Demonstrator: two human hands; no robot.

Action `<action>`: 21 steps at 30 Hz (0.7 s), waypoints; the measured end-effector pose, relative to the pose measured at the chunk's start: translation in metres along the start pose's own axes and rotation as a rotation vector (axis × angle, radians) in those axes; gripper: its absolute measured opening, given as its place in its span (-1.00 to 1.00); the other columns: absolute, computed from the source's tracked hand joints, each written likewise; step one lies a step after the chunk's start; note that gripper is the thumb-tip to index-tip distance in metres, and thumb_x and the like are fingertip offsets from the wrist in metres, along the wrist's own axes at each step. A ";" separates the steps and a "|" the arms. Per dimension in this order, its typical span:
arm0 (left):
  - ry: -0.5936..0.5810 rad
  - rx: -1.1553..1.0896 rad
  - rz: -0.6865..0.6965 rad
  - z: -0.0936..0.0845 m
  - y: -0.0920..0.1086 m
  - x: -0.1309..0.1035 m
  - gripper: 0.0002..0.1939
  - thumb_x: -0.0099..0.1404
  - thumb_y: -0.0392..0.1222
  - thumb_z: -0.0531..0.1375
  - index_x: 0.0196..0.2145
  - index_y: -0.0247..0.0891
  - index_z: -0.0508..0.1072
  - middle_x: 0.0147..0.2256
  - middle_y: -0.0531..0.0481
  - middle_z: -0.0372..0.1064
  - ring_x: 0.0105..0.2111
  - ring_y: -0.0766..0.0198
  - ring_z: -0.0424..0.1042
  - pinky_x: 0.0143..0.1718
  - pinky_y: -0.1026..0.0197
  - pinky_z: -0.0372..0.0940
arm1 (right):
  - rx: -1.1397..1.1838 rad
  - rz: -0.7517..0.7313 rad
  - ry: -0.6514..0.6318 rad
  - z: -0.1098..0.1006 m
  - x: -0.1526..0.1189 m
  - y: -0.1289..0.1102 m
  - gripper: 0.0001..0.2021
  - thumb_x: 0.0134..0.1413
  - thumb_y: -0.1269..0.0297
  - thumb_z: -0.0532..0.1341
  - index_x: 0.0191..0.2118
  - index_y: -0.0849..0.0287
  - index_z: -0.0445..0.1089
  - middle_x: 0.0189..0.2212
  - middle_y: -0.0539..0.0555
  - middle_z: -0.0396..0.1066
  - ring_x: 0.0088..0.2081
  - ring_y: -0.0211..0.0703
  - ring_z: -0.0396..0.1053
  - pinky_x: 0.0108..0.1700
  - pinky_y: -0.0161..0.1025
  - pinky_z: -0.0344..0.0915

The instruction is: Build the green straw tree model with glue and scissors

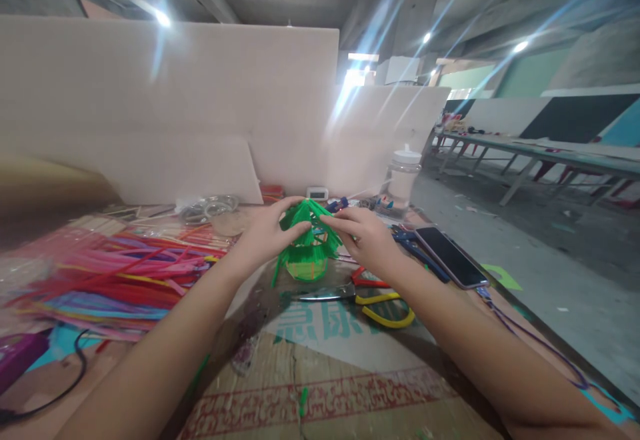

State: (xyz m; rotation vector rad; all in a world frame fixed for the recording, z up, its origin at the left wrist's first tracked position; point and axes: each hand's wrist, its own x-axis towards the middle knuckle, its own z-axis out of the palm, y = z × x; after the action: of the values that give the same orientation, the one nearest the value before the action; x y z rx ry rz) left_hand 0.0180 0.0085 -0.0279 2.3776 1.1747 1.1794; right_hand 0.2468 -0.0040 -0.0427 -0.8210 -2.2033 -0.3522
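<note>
A small hut-like model made of green pipe cleaners [311, 251] stands on the table in front of me, with a pointed top and a yellow-green round base. My left hand [273, 230] holds its left side, thumb on the front and fingers curled behind the peak. At its right, my right hand [369, 237] pinches a green pipe cleaner strand of the roof between thumb and forefinger. Scissors [385, 308] with red and yellow handles lie just below, blades pointing left. A blue tool handle [337, 205] shows behind the model.
Many coloured pipe cleaners [135, 273] are heaped at the left. A phone [451, 257] and dark-handled pliers [423, 253] lie at the right. Behind stand a clear bottle [403, 180] with a white lid and pale upright boards [200, 87]. A purple device [23, 360] with a cable sits near left.
</note>
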 end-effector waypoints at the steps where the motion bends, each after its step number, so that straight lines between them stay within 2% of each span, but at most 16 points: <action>1: 0.000 -0.007 0.001 0.000 0.000 0.000 -0.53 0.28 0.00 0.19 0.11 -0.19 0.34 0.07 -0.10 0.41 0.06 0.08 0.40 0.11 0.00 0.27 | -0.026 -0.020 -0.015 0.000 0.000 0.000 -0.69 0.31 0.38 0.05 0.02 0.15 0.48 -0.20 0.20 0.51 -0.17 -0.05 0.41 -0.12 -0.07 0.30; 4: -0.008 -0.051 -0.005 0.000 0.000 0.000 -0.53 0.28 0.00 0.19 0.11 -0.19 0.33 0.07 -0.11 0.41 0.06 0.07 0.41 0.11 -0.03 0.28 | -0.022 -0.005 -0.029 -0.002 0.001 -0.003 -0.70 0.30 0.37 0.06 0.02 0.15 0.47 -0.19 0.19 0.52 -0.17 -0.04 0.41 -0.11 -0.06 0.29; 9: -0.060 -0.129 -0.011 -0.006 -0.003 0.000 -0.55 0.31 -0.05 0.16 0.13 -0.18 0.33 0.11 -0.10 0.39 0.09 0.08 0.39 0.11 -0.03 0.30 | 0.221 0.292 0.011 -0.009 0.006 -0.002 -0.81 0.25 0.28 0.14 -0.11 0.15 0.47 -0.24 0.11 0.54 -0.22 -0.12 0.45 -0.14 -0.16 0.34; 11: -0.098 -0.149 0.000 -0.007 -0.005 -0.001 -0.55 0.32 -0.05 0.15 0.14 -0.15 0.33 0.14 -0.09 0.36 0.11 0.10 0.38 0.11 0.00 0.30 | 0.309 0.376 -0.007 -0.012 0.007 0.002 -0.78 0.23 0.27 0.16 -0.05 0.15 0.44 -0.16 0.11 0.53 -0.18 -0.12 0.46 -0.12 -0.16 0.36; 14: -0.147 -0.163 0.005 -0.008 -0.006 -0.001 -0.52 0.36 -0.01 0.10 0.20 -0.12 0.30 0.19 -0.08 0.30 0.15 0.09 0.34 0.13 -0.02 0.29 | 0.425 0.379 -0.116 -0.014 0.008 0.008 -0.65 0.22 0.28 0.17 0.11 0.12 0.37 0.02 0.12 0.47 -0.10 -0.13 0.46 -0.04 -0.12 0.37; 16: -0.148 -0.175 0.003 -0.006 -0.005 -0.001 -0.50 0.38 0.02 0.07 0.23 -0.12 0.28 0.21 -0.09 0.28 0.17 0.07 0.31 0.14 -0.03 0.28 | 0.454 0.353 -0.182 -0.014 0.008 0.010 -0.60 0.20 0.30 0.18 0.15 0.09 0.35 0.06 0.11 0.45 -0.10 -0.13 0.46 -0.01 -0.10 0.37; 18: -0.136 -0.183 -0.006 -0.005 -0.003 -0.001 -0.49 0.38 0.05 0.07 0.22 -0.14 0.29 0.20 -0.10 0.30 0.16 0.06 0.33 0.13 -0.02 0.29 | 0.460 0.349 -0.194 -0.012 0.009 0.009 -0.58 0.18 0.33 0.18 0.16 0.07 0.35 0.04 0.10 0.47 -0.12 -0.14 0.47 -0.02 -0.10 0.38; 21: -0.094 -0.155 -0.015 -0.004 0.000 -0.001 -0.50 0.34 0.04 0.13 0.17 -0.18 0.35 0.15 -0.10 0.35 0.11 0.06 0.38 0.11 -0.01 0.31 | 0.463 0.372 -0.140 -0.006 0.009 0.007 -0.60 0.17 0.37 0.17 0.13 0.08 0.38 0.01 0.11 0.48 -0.12 -0.14 0.46 -0.04 -0.10 0.39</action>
State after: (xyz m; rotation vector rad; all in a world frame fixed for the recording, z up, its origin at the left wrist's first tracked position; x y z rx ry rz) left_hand 0.0147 0.0076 -0.0260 2.2784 1.0313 1.0983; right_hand 0.2503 0.0027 -0.0326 -0.9827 -2.0763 0.3935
